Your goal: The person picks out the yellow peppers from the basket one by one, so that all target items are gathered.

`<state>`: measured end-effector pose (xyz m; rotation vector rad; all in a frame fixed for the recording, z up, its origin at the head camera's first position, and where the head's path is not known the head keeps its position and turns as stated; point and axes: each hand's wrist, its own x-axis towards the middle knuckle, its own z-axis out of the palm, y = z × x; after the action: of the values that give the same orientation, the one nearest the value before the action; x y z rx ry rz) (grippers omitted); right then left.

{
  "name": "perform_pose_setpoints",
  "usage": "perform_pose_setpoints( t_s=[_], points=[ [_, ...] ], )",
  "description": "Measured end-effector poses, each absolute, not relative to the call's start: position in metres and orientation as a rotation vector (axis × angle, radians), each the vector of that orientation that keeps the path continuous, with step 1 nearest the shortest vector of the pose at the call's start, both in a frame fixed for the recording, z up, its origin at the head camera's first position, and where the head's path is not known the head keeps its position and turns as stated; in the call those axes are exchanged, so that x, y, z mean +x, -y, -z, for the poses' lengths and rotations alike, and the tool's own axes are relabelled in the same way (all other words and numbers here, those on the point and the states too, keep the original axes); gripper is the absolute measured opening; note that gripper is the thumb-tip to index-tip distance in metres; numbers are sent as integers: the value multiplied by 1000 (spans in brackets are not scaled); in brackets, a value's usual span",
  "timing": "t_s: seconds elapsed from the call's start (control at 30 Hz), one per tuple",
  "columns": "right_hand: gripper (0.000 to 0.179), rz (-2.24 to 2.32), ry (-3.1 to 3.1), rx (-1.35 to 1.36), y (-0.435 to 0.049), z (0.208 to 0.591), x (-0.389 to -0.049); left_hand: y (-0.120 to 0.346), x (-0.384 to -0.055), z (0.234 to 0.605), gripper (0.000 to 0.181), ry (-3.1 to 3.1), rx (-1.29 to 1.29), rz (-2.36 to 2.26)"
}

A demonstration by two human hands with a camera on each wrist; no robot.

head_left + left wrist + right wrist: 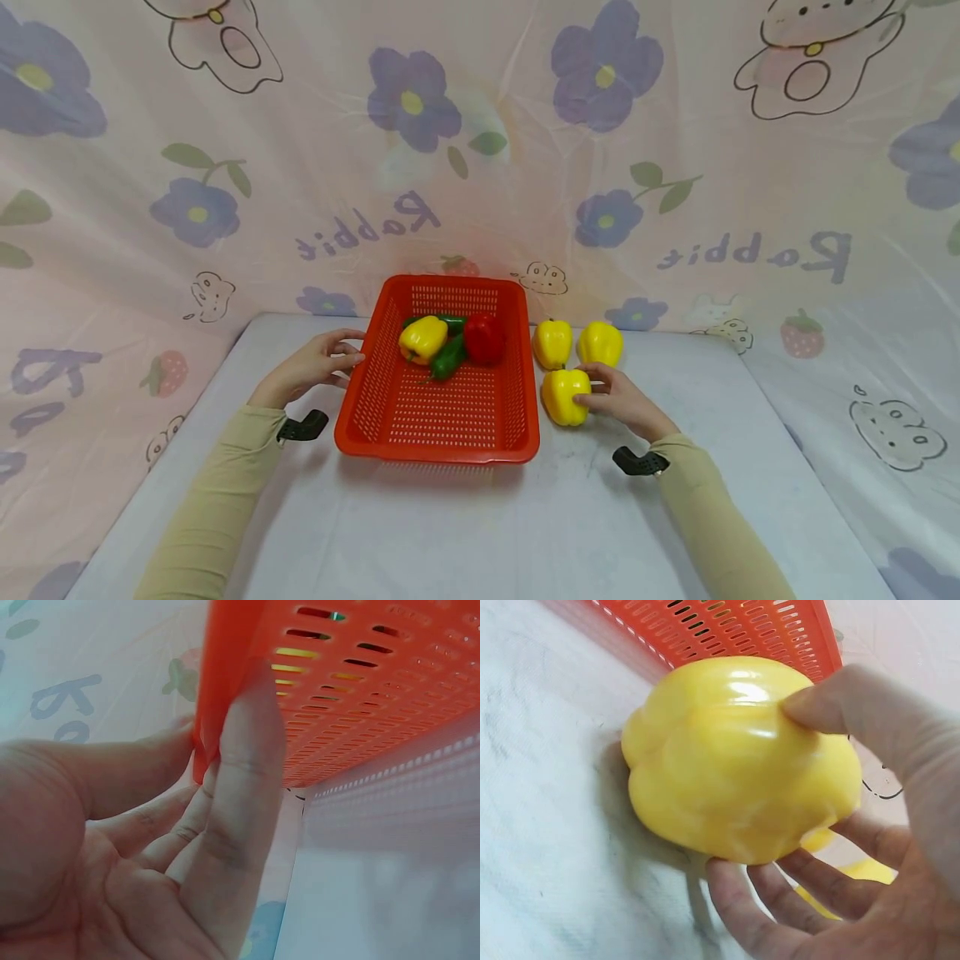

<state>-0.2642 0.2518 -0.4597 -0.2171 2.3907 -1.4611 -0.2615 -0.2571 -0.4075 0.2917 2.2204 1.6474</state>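
Note:
My left hand [317,367] pinches the left rim of a red plastic basket [457,452]; the left wrist view shows the thumb outside the rim and fingers under it, against the perforated wall. My right hand [624,402] grips a yellow bell pepper [727,757] just right of the basket, thumb on one side and fingers on the other. Whether that pepper touches the table cannot be told. Inside the basket lie another yellow bell pepper [423,339], a red bell pepper [484,339] and green peppers [447,358], partly hidden by their neighbours.
Two more yellow bell peppers stand behind the right hand, a left one [552,343] near the basket wall and a right one [601,343]. A white-covered table [450,542] carries everything. Behind it hangs a printed curtain [495,192].

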Motion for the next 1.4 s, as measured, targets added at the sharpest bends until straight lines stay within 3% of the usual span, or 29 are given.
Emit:
perform_pose_setpoints(
  t_s=[1.4],
  points=[
    [74, 1445, -2381, -230, -252, 451, -264, 257, -262, 408, 54, -2229, 283, -1635]
  ],
)
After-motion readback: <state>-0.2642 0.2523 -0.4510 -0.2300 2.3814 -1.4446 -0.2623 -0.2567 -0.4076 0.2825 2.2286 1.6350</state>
